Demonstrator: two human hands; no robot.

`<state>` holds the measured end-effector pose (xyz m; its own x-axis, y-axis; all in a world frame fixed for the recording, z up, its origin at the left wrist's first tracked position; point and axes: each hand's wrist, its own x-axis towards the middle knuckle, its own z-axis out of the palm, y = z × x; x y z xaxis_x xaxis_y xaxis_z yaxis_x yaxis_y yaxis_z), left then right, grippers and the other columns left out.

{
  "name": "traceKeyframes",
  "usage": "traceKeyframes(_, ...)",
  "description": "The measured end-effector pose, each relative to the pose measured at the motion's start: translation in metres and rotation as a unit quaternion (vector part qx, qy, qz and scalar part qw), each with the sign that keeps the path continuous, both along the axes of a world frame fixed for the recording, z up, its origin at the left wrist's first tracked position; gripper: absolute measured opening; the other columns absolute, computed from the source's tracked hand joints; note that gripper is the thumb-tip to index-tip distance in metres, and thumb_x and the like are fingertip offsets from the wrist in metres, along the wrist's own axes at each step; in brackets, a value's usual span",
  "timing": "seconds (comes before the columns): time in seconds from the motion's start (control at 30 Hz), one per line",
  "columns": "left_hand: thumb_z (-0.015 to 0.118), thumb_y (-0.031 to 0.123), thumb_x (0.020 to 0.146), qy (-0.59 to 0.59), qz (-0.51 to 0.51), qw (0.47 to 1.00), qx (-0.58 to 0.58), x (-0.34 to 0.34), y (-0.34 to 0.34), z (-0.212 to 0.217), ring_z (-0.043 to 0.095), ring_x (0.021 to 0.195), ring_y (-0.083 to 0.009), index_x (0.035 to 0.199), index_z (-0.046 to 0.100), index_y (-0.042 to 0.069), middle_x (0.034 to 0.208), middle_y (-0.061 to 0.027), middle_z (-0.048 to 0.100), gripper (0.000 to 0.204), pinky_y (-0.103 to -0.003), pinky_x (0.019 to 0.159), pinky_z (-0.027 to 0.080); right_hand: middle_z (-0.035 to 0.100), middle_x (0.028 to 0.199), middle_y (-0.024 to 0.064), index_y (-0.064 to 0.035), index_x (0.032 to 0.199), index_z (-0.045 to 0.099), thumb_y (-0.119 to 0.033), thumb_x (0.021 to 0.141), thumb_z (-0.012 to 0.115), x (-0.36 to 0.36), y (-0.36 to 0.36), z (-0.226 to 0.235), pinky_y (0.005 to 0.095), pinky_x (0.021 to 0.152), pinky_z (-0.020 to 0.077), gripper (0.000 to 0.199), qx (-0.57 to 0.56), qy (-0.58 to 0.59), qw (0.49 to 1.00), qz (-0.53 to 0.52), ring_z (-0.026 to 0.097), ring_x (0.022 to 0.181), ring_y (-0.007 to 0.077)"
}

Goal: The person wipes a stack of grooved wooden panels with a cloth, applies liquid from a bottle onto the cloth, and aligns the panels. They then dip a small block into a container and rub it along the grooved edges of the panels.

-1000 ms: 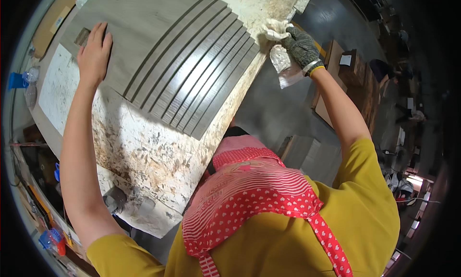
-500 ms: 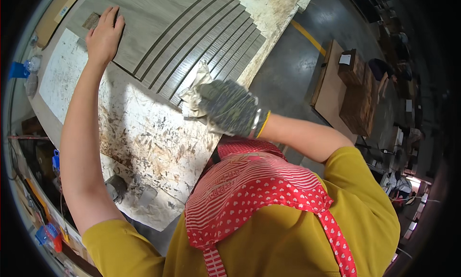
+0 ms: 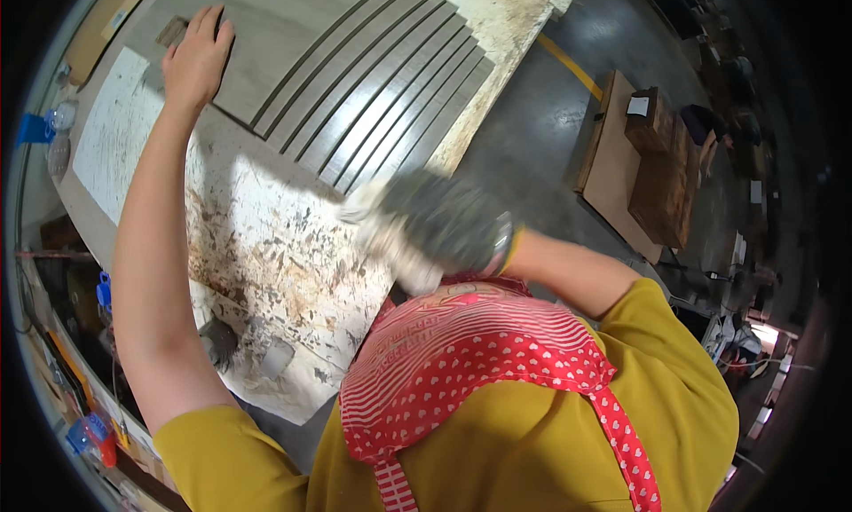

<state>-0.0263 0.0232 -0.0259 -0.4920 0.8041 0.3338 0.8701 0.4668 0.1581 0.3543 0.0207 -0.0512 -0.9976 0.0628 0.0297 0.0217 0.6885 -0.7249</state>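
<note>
My bare left hand (image 3: pixel 197 58) lies flat with fingers stretched on a grey wood-look plank (image 3: pixel 257 33). Beside its fingertips is a small brown block (image 3: pixel 170 31). To the right, several more grey planks (image 3: pixel 373 90) overlap in a stepped fan, their surfaces shining. My right hand (image 3: pixel 444 217), in a dark grey-green knitted glove with a yellow-edged cuff, is closed on a crumpled whitish rag (image 3: pixel 390 241). Motion smears both glove and rag, which are at the near ends of the planks by the table's edge; whether the rag touches them I cannot tell.
The white worktable (image 3: pixel 266 237) is stained and flaked. Near its front lie a dark roll (image 3: pixel 216 342) and a small pale piece (image 3: pixel 277 358). Plastic bottles (image 3: pixel 60 139) stand at the left. Brown boxes (image 3: pixel 661 184) sit on the floor to the right, with another person beyond.
My right hand and the rag have moved down and right, toward my body, off the planks' faces. The left hand stays nearly in place, and the planks have shifted very slightly.
</note>
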Motion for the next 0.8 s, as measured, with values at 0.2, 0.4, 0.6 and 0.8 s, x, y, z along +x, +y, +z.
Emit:
traceKeyframes(0.2, 0.034, 0.048, 0.094, 0.017, -0.011, 1.000, 0.007, -0.013, 0.004, -0.006, 0.037, 0.134, -0.0213, 0.141, 0.040, 0.022, 0.148, 0.0008, 0.037, 0.054, -0.045, 0.110, 0.023, 0.052, 0.114, 0.0109, -0.0045, 0.115, 0.054, -0.006, 0.080, 0.059, -0.003, 0.025, -0.004, 0.0306, 0.070, 0.0519, 0.036, 0.231, 0.235, 0.940, -0.092, 0.056, 0.100, 0.0203)
traceKeyframes(0.4, 0.035, 0.048, 0.094, 0.030, -0.008, 0.999, 0.009, -0.020, 0.001, -0.016, 0.037, 0.134, -0.0210, 0.141, 0.040, 0.022, 0.148, 0.0010, 0.037, 0.054, -0.045, 0.110, 0.023, 0.060, 0.103, 0.0096, -0.0035, 0.107, 0.062, -0.011, 0.077, 0.055, -0.005, -0.015, 0.005, 0.0335, 0.072, 0.0511, 0.032, 0.230, 0.129, 0.964, -0.013, 0.063, 0.083, 0.0188)
traceKeyframes(0.6, 0.035, 0.048, 0.094, 0.038, -0.030, 0.998, 0.030, -0.013, 0.004, -0.013, 0.038, 0.133, -0.0215, 0.140, 0.041, 0.022, 0.148, 0.0010, 0.038, 0.054, -0.047, 0.110, 0.023, 0.060, 0.100, 0.0097, -0.0063, 0.112, 0.058, -0.012, 0.084, 0.058, 0.011, 0.034, -0.002, 0.0339, 0.072, 0.0509, 0.029, 0.186, 0.074, 0.967, -0.159, 0.062, 0.089, 0.0207)
traceKeyframes(0.8, 0.036, 0.049, 0.093, 0.033, -0.019, 0.999, 0.029, -0.017, 0.004, -0.016, 0.039, 0.133, -0.0218, 0.140, 0.041, 0.022, 0.147, 0.0009, 0.038, 0.054, -0.048, 0.109, 0.023, 0.058, 0.112, 0.0104, -0.0072, 0.116, 0.058, -0.020, 0.073, 0.066, 0.009, 0.020, -0.001, 0.0404, 0.077, 0.0486, 0.046, 0.295, 0.076, 0.951, -0.054, 0.059, 0.097, 0.0259)
